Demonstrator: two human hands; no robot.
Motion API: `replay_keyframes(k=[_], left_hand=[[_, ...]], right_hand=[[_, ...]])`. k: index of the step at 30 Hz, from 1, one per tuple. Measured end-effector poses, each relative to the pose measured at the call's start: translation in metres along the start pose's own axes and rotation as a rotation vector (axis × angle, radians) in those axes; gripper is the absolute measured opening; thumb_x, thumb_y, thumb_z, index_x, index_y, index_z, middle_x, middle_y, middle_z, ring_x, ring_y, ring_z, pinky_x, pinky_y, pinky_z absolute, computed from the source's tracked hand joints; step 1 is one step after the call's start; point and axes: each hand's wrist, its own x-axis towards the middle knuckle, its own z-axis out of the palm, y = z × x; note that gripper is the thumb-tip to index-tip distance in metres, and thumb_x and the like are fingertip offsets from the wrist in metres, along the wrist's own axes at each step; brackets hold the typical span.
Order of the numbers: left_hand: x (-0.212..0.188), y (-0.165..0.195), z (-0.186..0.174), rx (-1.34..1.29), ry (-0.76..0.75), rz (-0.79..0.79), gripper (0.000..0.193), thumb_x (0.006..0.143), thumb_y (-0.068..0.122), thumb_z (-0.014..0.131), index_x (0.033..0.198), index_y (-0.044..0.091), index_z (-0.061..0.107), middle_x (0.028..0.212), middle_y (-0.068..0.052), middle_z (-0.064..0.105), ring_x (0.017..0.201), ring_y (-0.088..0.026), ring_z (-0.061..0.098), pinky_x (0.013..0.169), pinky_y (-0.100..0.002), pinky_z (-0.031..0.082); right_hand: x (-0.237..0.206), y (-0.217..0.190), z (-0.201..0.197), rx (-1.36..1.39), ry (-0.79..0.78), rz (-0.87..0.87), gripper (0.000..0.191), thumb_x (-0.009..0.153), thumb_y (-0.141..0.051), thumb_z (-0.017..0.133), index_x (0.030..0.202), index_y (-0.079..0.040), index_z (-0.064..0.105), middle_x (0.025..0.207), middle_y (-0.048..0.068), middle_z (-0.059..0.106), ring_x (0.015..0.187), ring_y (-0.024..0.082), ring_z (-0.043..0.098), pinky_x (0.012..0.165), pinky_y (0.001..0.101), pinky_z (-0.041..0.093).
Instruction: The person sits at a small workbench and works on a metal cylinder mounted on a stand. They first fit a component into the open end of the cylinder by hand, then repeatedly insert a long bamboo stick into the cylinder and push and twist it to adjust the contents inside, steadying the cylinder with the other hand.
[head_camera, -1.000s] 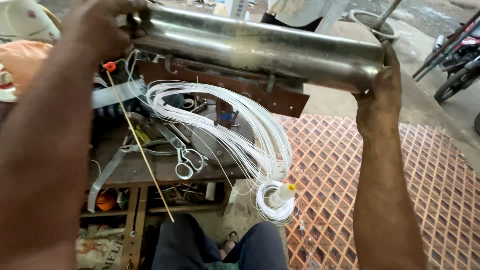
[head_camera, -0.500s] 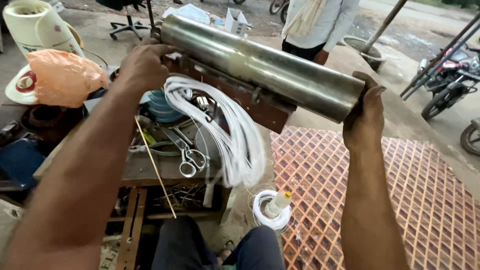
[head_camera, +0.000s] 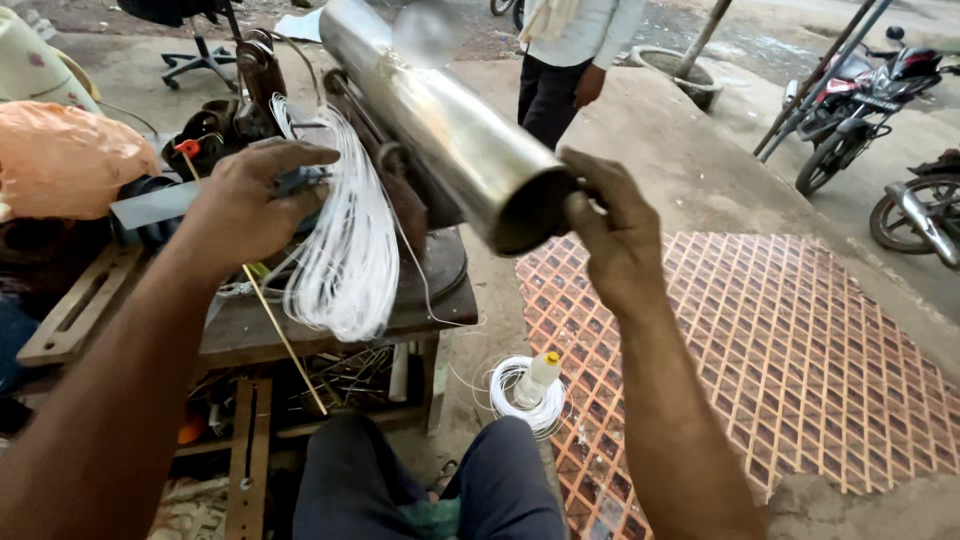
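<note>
A long shiny metal cylinder (head_camera: 440, 120) lies tilted over the workbench (head_camera: 330, 325), its open dark end toward me. My right hand (head_camera: 612, 235) grips the rim of that near end. My left hand (head_camera: 250, 205) rests on the bundle of white wire (head_camera: 345, 245) that hangs in loops off the bench's front; its fingers curl over a grey part there. A thin yellow rod (head_camera: 285, 340) slants down below my left hand. A red-brown metal frame (head_camera: 400, 190) runs beneath the cylinder.
A white wire coil around a small bottle (head_camera: 530, 390) lies on the ground beside my knees. An orange bag (head_camera: 65, 160) sits at the left. A person (head_camera: 570, 60) stands behind the bench. Motorbikes (head_camera: 880, 110) are parked at the right beside the tiled floor patch (head_camera: 790, 350).
The cylinder has swung from lying crosswise to pointing its open end toward me. My left hand has let go of its far end and dropped onto the wire bundle.
</note>
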Motion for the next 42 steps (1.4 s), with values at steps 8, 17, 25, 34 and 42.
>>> replay_keyframes(k=[8,17,25,34,42], left_hand=[[-0.068,0.036,0.005,0.049,0.174,0.405,0.039,0.086,0.005,0.072,0.125,0.006,0.075,0.133,-0.02,0.069,0.126,-0.036,0.063,0.105,-0.046,0.051],[-0.139,0.095,0.045,0.26,0.241,0.701,0.018,0.088,0.006,0.069,0.103,0.007,0.078,0.113,-0.011,0.075,0.1,-0.026,0.074,0.088,-0.041,0.06],[-0.116,0.132,0.05,0.616,0.227,0.639,0.028,0.076,0.014,0.069,0.1,-0.001,0.07,0.129,-0.025,0.056,0.108,-0.037,0.062,0.092,-0.049,0.054],[-0.104,0.121,0.066,0.83,0.333,0.64,0.022,0.082,0.016,0.064,0.096,0.0,0.068,0.115,-0.024,0.065,0.1,-0.034,0.063,0.084,-0.045,0.05],[-0.11,0.116,0.077,0.925,0.424,0.617,0.024,0.085,0.016,0.061,0.1,-0.001,0.069,0.112,-0.023,0.071,0.098,-0.032,0.065,0.088,-0.045,0.051]], right_hand=[[-0.018,-0.059,0.032,-0.216,-0.069,-0.088,0.051,0.096,0.001,0.072,0.144,-0.011,0.061,0.13,0.009,0.064,0.103,0.017,0.068,0.083,0.0297,0.059],[-0.025,-0.075,0.046,-0.273,-0.164,-0.114,0.058,0.094,-0.004,0.074,0.148,-0.014,0.056,0.134,0.013,0.058,0.092,0.014,0.07,0.077,0.0289,0.062],[-0.027,-0.08,0.065,-0.251,-0.162,-0.18,0.063,0.089,0.0,0.078,0.146,-0.016,0.058,0.133,0.013,0.061,0.089,0.017,0.073,0.074,0.0286,0.063],[-0.031,-0.075,0.067,-0.21,-0.138,-0.188,0.065,0.086,0.005,0.076,0.146,-0.013,0.058,0.133,0.014,0.061,0.092,0.018,0.075,0.076,0.028,0.063],[-0.034,-0.082,0.07,-0.358,-0.122,-0.271,0.068,0.085,0.003,0.079,0.148,-0.011,0.057,0.127,0.015,0.065,0.106,0.025,0.071,0.086,0.0332,0.061]])
